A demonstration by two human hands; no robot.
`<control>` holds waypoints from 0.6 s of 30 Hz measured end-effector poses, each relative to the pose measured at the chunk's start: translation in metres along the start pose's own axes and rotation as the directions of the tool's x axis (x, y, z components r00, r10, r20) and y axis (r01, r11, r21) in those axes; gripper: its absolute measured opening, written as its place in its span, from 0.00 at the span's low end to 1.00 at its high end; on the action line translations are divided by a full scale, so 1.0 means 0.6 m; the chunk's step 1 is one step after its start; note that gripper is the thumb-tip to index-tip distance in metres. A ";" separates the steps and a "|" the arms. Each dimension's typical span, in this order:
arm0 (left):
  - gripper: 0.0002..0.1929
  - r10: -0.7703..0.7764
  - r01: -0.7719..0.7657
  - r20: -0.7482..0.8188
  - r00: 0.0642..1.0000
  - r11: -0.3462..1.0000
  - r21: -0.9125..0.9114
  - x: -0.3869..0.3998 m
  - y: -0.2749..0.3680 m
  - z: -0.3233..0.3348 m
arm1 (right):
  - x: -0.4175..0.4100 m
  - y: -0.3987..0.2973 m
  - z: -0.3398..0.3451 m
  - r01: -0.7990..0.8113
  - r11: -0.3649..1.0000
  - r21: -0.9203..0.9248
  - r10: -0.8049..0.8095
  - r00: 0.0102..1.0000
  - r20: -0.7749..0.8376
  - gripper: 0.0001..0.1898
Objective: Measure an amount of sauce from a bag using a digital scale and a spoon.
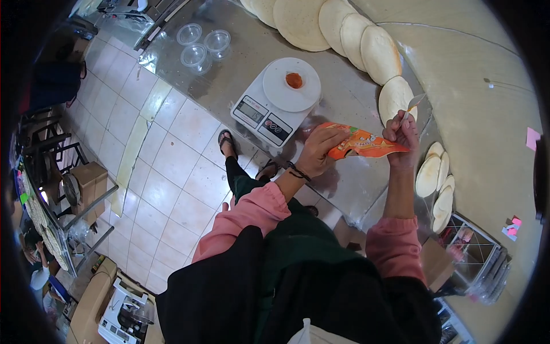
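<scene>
My left hand (320,150) grips one end of an orange printed foil packet (367,144), crumpled and held above the metal table. In the fingers of my right hand (402,139) is a small translucent plastic spoon (414,102), its bowl pointing up and away from me and stained orange. The packet's other end reaches my right palm; whether that hand grips it too, I cannot tell. Left of the packet stands a white digital kitchen scale (258,124). On its round platform sits a small clear cup holding orange-red powder (294,80).
Clear plastic cups (193,55) stand at the table's far left. Several round flat breads (300,23) line the wall side, with smaller ones (428,174) to the right. A wire rack (472,241) is beyond my right arm. The table edge (202,105) borders the tiled floor.
</scene>
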State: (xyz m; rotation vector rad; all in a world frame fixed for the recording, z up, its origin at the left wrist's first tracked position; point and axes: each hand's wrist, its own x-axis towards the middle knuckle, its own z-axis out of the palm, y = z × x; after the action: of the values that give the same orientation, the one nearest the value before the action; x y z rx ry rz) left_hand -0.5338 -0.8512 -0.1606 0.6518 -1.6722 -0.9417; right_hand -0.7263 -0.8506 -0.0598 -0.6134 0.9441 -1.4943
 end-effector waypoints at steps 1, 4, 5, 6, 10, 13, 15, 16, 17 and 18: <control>0.23 0.000 0.000 0.004 1.000 1.000 0.004 -0.004 -0.001 -0.001 | -0.001 -0.001 -0.001 0.006 1.000 -0.016 -0.007 1.000 -0.016 0.11; 0.28 -0.019 0.020 0.049 0.999 1.000 -0.021 -0.001 0.005 -0.010 | 0.001 -0.005 -0.005 -0.008 0.999 -0.040 0.007 1.000 -0.024 0.10; 0.31 -0.072 0.074 0.083 0.994 0.997 -0.018 0.000 0.012 -0.016 | 0.001 -0.007 -0.004 -0.004 0.999 -0.041 0.003 1.000 -0.025 0.10; 0.33 -0.125 0.127 0.115 0.985 0.992 -0.013 0.000 0.015 -0.021 | 0.002 -0.007 -0.002 0.002 0.998 -0.066 -0.004 0.999 -0.032 0.09; 0.38 -0.155 0.161 0.149 0.977 0.987 -0.028 -0.005 0.015 -0.033 | 0.007 -0.008 -0.014 -0.013 0.994 -0.107 0.005 0.998 -0.070 0.09; 0.38 -0.256 0.275 0.168 0.952 0.956 -0.099 -0.007 0.023 -0.040 | 0.011 -0.014 -0.018 -0.042 0.988 -0.150 0.034 0.998 -0.059 0.09; 0.39 -0.282 0.304 0.183 0.942 0.947 -0.102 -0.011 0.023 -0.045 | 0.012 -0.016 -0.016 -0.043 0.984 -0.172 0.033 0.998 -0.061 0.09; 0.39 -0.286 0.306 0.181 0.941 0.947 -0.100 -0.012 0.024 -0.045 | 0.013 -0.017 -0.015 -0.040 0.980 -0.193 0.028 0.998 -0.065 0.09; 0.39 -0.267 0.283 0.175 0.948 0.957 -0.070 -0.010 0.026 -0.043 | 0.014 -0.017 -0.015 -0.040 0.980 -0.194 0.029 0.998 -0.062 0.09; 0.39 -0.248 0.258 0.169 0.954 0.965 -0.039 -0.009 0.027 -0.042 | 0.014 -0.017 -0.015 -0.045 0.978 -0.206 0.030 0.997 -0.075 0.09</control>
State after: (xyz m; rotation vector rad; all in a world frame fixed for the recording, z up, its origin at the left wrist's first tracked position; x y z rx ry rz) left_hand -0.5074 -0.8447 -0.1468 0.7788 -1.7222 -1.2534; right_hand -0.7410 -0.8573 -0.0572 -0.6915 1.1709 -1.4021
